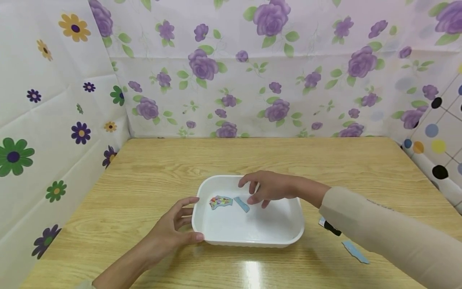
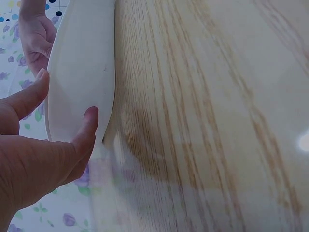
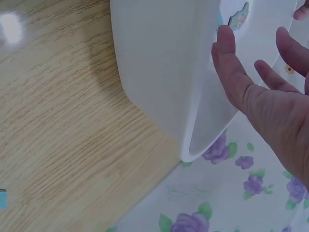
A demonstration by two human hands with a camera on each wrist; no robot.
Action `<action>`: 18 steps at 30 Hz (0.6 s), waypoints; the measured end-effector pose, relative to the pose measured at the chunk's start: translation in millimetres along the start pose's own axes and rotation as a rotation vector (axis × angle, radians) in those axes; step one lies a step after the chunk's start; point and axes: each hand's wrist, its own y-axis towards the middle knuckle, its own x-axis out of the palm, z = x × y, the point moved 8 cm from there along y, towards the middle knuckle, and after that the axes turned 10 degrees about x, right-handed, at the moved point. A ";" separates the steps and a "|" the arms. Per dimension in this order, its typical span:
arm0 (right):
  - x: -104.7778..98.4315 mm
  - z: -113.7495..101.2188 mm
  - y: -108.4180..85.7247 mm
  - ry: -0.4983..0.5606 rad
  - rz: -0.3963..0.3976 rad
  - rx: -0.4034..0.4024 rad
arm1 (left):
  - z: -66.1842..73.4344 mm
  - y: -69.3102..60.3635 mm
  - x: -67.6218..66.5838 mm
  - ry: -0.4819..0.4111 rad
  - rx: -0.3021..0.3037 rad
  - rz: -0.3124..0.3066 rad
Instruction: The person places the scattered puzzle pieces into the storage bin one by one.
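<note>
- Currently, the right hand (image 1: 268,186) is over the inside of the white tray (image 1: 231,228), its fingers loosely bent and spread, with nothing seen between them.
- Its thumb is just beside the blue strip (image 1: 242,204); whether the two touch, I cannot tell.
- The left hand (image 1: 171,226) is at the tray's left end, fingers and thumb apart and resting against the outside and rim; it steadies that end and does not close round it.
- The blue strip lies flat on the tray floor, slanting, with one end near the thumb.
- Just left of it, also flat on the floor of the tray, is the patterned piece (image 1: 221,202), many-coloured with light blue along its edge.
- The tray stands level on the wood-grain table (image 1: 162,168), toward the near side.
- To the right of the tray, a black-and-white piece (image 1: 331,228) lies on the table, partly covered from view by the beige sleeve (image 1: 390,233).
- Nearer the person, well apart from the tray, a long light blue piece (image 1: 355,253) lies on the wood.
- Behind the table hangs a purple-rose cloth (image 1: 231,32), with a daisy cloth (image 1: 36,128) on the left and a dotted cloth (image 1: 438,146) on the right.
</note>
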 end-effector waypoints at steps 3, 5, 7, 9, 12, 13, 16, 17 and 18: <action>-2.2 1.1 -1.9 0.006 0.002 0.002 | 0.0 0.1 -0.1 -0.001 -0.002 -0.001; -4.6 1.1 -4.1 0.013 0.005 0.000 | -0.2 0.2 0.0 -0.002 -0.006 -0.002; -7.4 1.0 -6.3 0.021 0.005 -0.007 | -0.2 0.4 0.0 -0.002 -0.008 -0.002; -10.4 0.7 -9.0 0.024 0.005 -0.016 | -0.2 0.5 0.0 -0.002 -0.009 -0.001; -15.0 1.1 -12.1 0.034 0.001 -0.029 | -0.3 0.6 0.1 0.000 -0.007 -0.003; -16.8 1.7 -12.8 0.040 0.004 -0.030 | -0.3 0.5 0.2 0.001 -0.005 -0.006; -20.4 1.5 -15.4 0.060 -0.005 -0.040 | 0.0 0.3 0.5 -0.001 -0.003 -0.016; -21.3 1.1 -16.5 0.065 -0.007 -0.041 | 0.1 0.3 0.4 -0.001 -0.004 -0.016; -22.2 0.8 -17.6 0.067 -0.008 -0.040 | 0.1 0.3 0.3 -0.002 -0.005 -0.015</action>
